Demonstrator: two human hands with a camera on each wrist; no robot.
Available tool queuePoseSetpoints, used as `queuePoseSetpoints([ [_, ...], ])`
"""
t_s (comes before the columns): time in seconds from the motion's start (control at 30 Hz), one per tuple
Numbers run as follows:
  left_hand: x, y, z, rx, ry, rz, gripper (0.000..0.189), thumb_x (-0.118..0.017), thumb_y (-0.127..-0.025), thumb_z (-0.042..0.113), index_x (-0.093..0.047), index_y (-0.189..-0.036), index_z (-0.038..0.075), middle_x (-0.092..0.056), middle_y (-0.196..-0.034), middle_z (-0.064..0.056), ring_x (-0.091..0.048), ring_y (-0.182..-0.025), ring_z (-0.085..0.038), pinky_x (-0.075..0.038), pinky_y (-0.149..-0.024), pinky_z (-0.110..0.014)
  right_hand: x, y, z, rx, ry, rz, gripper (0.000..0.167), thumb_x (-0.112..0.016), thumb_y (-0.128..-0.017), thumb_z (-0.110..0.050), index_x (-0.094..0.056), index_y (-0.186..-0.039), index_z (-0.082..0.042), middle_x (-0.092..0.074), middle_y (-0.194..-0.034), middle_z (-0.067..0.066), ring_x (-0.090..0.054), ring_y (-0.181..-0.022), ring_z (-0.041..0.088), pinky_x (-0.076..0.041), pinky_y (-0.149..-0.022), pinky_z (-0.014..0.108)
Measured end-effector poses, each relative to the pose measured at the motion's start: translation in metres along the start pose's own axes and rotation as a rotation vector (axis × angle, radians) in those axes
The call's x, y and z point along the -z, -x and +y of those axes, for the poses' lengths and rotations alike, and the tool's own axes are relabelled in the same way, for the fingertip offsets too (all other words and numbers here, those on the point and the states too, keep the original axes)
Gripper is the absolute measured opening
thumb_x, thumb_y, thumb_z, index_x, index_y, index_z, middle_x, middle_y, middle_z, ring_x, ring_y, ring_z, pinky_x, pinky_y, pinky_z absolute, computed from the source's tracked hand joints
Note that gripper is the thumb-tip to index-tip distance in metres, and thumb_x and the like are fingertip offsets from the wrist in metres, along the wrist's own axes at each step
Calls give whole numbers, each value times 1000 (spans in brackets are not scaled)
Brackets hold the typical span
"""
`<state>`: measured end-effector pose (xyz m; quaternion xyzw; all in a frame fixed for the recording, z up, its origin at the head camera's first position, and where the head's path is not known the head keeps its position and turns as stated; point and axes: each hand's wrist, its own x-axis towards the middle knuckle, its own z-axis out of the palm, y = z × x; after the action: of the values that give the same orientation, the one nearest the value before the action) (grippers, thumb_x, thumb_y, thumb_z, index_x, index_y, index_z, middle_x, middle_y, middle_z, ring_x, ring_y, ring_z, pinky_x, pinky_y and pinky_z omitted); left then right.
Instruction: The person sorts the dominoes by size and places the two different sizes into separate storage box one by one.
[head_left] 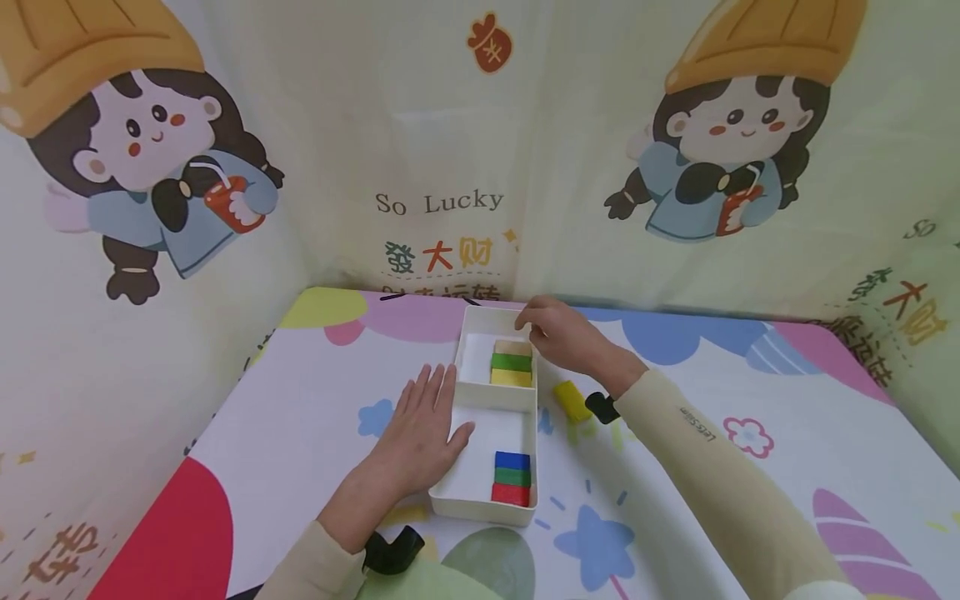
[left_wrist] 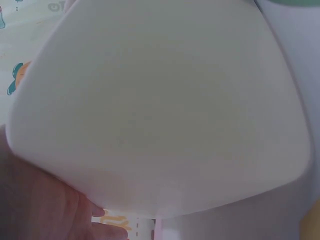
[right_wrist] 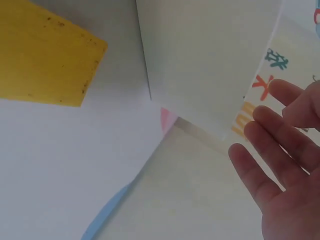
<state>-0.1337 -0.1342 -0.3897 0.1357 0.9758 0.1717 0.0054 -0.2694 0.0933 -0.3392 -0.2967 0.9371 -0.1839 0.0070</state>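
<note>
A long white box has two sections, one behind the other. In the head view my left hand lies along the box's left edge, fingers straight and thumb reaching over the near section. My right hand is at the far right rim, fingers loosely bent and holding nothing; the right wrist view shows the hand beside the box wall. Tan, green and yellow blocks stand in a row in the far section. Blue, green and red blocks line the near section's right side.
Right of the box, under my right forearm, a loose yellow block lies on the patterned tablecloth. A printed cloth backdrop stands close behind the box. The box's outer wall fills most of the left wrist view.
</note>
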Motion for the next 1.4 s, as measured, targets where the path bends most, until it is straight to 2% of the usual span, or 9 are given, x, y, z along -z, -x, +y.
queuePoseSetpoints([
  [0.23, -2, 1, -2, 6, 10, -1, 80, -48, -101, 44, -13, -158, 2, -18, -165, -20, -7, -155, -38, -11, -124, -56, -1, 21, 3, 83, 10, 88, 27, -51, -95, 2, -71, -112, -5, -64, -114, 12, -59, -98, 26, -55, -89, 40],
  [0.57, -2, 2, -2, 6, 11, -8, 79, -47, -101, 44, -12, -159, 2, -16, -165, -21, -6, -155, -37, -11, -124, -56, -14, 53, 9, 87, -22, 170, 24, -54, -95, 0, -70, -112, -5, -65, -115, 10, -61, -98, 25, -56, -89, 40],
  [0.93, -3, 1, -3, 7, -3, -17, 80, -46, -102, 45, -11, -158, 1, -16, -165, -21, -5, -155, -37, -11, -124, -56, -36, 86, 14, -11, -120, 214, 24, -56, -93, 0, -70, -112, -3, -65, -113, 10, -62, -100, 29, -54, -85, 43],
  [1.2, -3, 1, -2, 0, -1, -9, 79, -46, -102, 44, -11, -159, 2, -16, -165, -21, -6, -155, -38, -11, -124, -56, -44, 101, 13, -208, -118, 184, 26, -63, -93, -12, -67, -118, -6, -60, -121, 14, -54, -115, 32, -53, -97, 49],
  [1.4, -1, 0, -2, -8, -5, -7, 79, -46, -102, 44, -10, -159, 2, -16, -165, -20, -6, -155, -37, -10, -125, -55, -51, 105, 19, -190, -86, 118, 31, -67, -91, -14, -65, -121, -9, -56, -123, 15, -55, -110, 30, -53, -97, 48],
])
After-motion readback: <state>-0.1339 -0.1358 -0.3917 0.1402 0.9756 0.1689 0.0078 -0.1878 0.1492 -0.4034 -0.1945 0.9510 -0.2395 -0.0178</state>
